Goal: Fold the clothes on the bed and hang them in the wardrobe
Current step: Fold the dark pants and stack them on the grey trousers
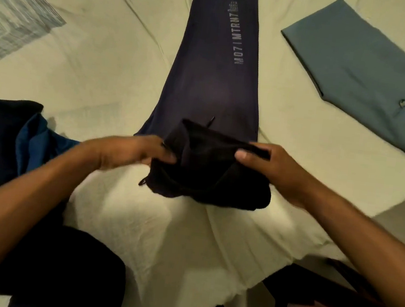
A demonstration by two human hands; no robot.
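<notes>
Our left hand and right hand both grip the waistband end of the dark track pants, laid lengthwise on the bed beside folded grey trousers.

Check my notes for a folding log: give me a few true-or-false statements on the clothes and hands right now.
1. Both hands grip the waist end of the dark trousers. True: left hand, right hand.
2. The grey-green garment lies crumpled. False: it lies flat and folded on the bed sheet.
3. The trousers carry printed lettering on one leg. True.
4. The blue garment lies beside the right hand. False: it lies beside the left forearm.
</notes>
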